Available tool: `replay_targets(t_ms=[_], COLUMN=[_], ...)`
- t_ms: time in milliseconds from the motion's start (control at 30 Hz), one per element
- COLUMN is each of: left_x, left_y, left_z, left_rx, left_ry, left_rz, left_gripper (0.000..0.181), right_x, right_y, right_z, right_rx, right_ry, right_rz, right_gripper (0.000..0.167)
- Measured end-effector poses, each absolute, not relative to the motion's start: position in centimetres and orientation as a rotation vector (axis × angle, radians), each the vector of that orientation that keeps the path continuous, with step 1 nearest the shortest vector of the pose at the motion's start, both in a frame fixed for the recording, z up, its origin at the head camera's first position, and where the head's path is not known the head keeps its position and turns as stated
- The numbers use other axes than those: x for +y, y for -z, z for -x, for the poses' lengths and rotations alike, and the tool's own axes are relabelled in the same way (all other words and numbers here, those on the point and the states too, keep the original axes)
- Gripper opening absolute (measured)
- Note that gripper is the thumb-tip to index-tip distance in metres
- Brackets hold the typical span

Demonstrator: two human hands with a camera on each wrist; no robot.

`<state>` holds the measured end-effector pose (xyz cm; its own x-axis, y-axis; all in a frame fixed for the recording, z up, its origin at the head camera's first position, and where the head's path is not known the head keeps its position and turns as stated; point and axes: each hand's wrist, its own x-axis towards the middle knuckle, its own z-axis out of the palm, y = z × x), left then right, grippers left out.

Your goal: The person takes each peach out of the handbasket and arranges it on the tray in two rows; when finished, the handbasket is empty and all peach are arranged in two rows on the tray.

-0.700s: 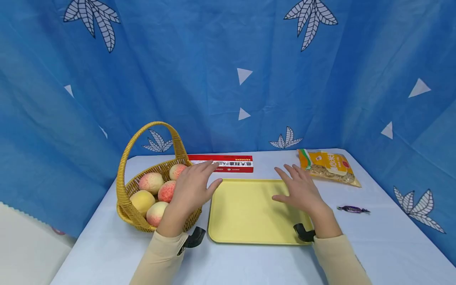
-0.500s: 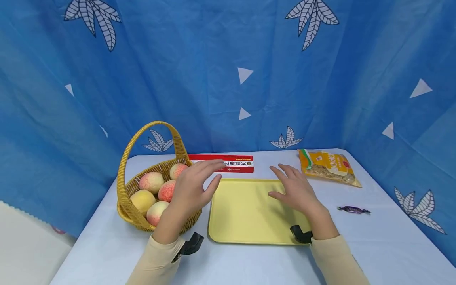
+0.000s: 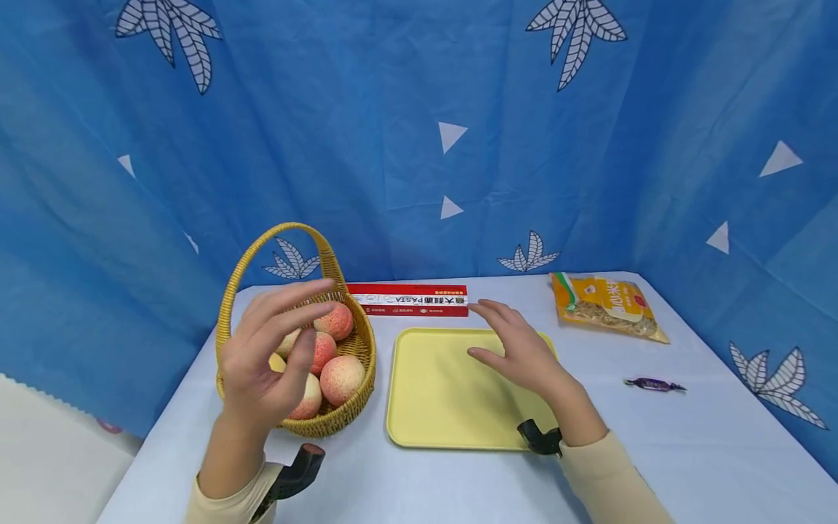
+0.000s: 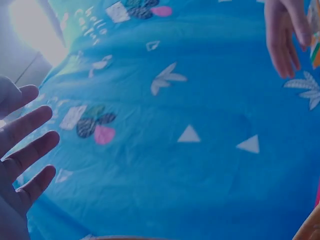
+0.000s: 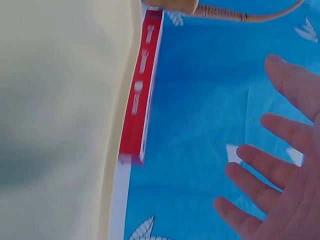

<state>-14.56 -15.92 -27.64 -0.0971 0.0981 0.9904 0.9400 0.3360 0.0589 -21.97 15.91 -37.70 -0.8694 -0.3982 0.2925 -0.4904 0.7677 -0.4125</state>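
My left hand (image 3: 265, 364) hovers in front of the wicker basket (image 3: 356, 415), fingers apart and slightly bent, holding nothing. It hides part of the basket, which contains several peaches (image 3: 342, 380) in pink and cream. Over the right part of the yellow tray (image 3: 435, 393) my right hand (image 3: 520, 349) hangs in the air with spread fingers and nothing in it. In the left wrist view the fingers of the left hand (image 4: 25, 145) are spread. The right wrist view shows the right hand (image 5: 285, 170) with its fingers apart too.
A red pasta box (image 3: 419, 300) lies behind the tray. Back right is a yellow bag of grain-like food (image 3: 609, 307). A candy in a purple wrapper (image 3: 655, 384) lies on the white table (image 3: 713, 458) at the right. Blue cloth (image 3: 393, 145) hangs behind.
My left hand has moved left from beside the tray to in front of the basket. My right hand has shifted a little left over the tray. Both remain without anything in them.
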Motion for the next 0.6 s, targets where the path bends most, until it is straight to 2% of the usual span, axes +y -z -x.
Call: replay_targets(t_ms=[267,600], left_x=[-19.5,-25.5], left_y=[27.1,29.4], left_z=[14.8,16.9], left_rx=[-1.371,-1.337], left_ry=[1.204,1.627], left_rz=[0.799,0.662], left_gripper=[0.020,0.024], right_x=[11.6,5.5], right_y=[37.4,37.6], right_z=[21.6,21.0], right_rx=[-2.756,-2.726], right_ry=[-0.791,-0.822], right_rz=[-0.824,-1.046], right_gripper=[0.074,0.069])
